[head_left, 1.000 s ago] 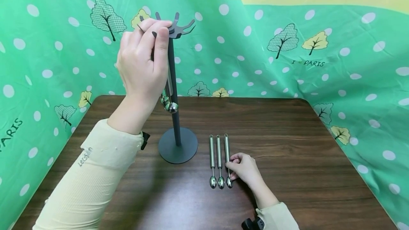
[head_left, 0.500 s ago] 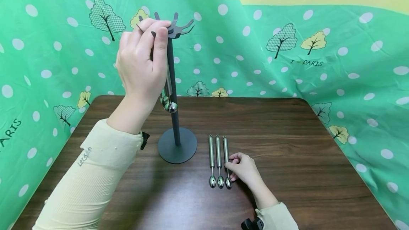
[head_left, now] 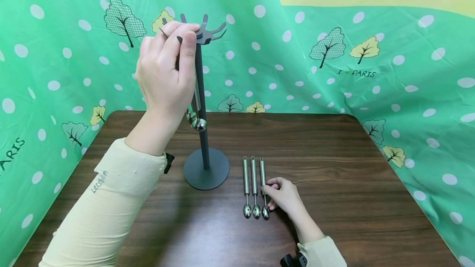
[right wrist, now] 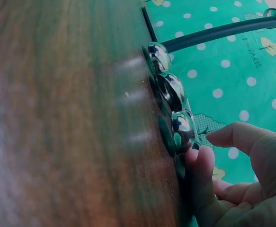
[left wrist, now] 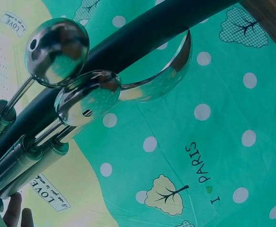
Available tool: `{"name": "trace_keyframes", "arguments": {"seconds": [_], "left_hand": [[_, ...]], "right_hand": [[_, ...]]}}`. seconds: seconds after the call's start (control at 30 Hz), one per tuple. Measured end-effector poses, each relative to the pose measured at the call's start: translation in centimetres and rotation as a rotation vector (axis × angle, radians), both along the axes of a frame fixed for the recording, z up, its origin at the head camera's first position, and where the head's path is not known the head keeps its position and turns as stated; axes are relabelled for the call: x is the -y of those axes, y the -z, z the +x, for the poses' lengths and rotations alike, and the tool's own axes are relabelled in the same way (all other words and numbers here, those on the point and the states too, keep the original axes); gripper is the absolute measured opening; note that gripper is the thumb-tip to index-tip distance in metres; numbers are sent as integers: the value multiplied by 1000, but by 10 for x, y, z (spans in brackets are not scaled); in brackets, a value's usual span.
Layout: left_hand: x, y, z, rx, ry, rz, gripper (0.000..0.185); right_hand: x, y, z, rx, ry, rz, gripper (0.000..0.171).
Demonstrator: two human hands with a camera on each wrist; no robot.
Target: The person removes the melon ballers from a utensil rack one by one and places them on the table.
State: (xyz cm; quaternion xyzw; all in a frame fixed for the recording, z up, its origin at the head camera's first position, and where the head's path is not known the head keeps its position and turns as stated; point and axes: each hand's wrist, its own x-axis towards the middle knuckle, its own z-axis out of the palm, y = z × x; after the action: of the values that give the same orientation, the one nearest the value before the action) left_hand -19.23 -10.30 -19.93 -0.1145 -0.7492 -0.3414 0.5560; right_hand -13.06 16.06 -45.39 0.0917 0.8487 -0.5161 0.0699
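Pinching spoon (head_left: 264,188), right hand (head_left: 283,195).

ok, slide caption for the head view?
Left hand at stand top; right hand on rightmost of three spoons.

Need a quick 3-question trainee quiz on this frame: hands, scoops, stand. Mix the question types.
1. True or false: the right hand is lifted clear of the table.
2. How many melon-baller scoops lie side by side on the table to the right of the stand's base?
3. Multiple choice: the left hand is (A) flat on the table, (B) raised at the hooks on top of the dark stand, gripping the handle of a hanging scoop, (C) touching the right hand.

Key:
1. False: its fingers rest at the rightmost scoop on the table.
2. Three.
3. B.
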Motion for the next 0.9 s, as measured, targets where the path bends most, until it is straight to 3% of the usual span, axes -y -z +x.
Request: {"name": "trace_keyframes", "arguments": {"seconds": [0.13, 0.3, 0.5, 0.67, 0.9], "left_hand": [[-1, 0, 0, 2, 2, 0, 23], [2, -1, 1, 9, 5, -12, 23], [10, -4, 5, 71, 12, -48, 25], [15, -7, 6, 94, 60, -63, 28], [23, -9, 4, 29, 190, -98, 26]], "right_hand": [[-1, -2, 0, 16, 20, -72, 32], [-3, -5, -1, 15, 9, -84, 36], [-3, -16, -5, -31, 15, -100, 37], [1, -36, -4, -83, -1, -130, 38], [13, -64, -5, -138, -47, -136, 36]]}}
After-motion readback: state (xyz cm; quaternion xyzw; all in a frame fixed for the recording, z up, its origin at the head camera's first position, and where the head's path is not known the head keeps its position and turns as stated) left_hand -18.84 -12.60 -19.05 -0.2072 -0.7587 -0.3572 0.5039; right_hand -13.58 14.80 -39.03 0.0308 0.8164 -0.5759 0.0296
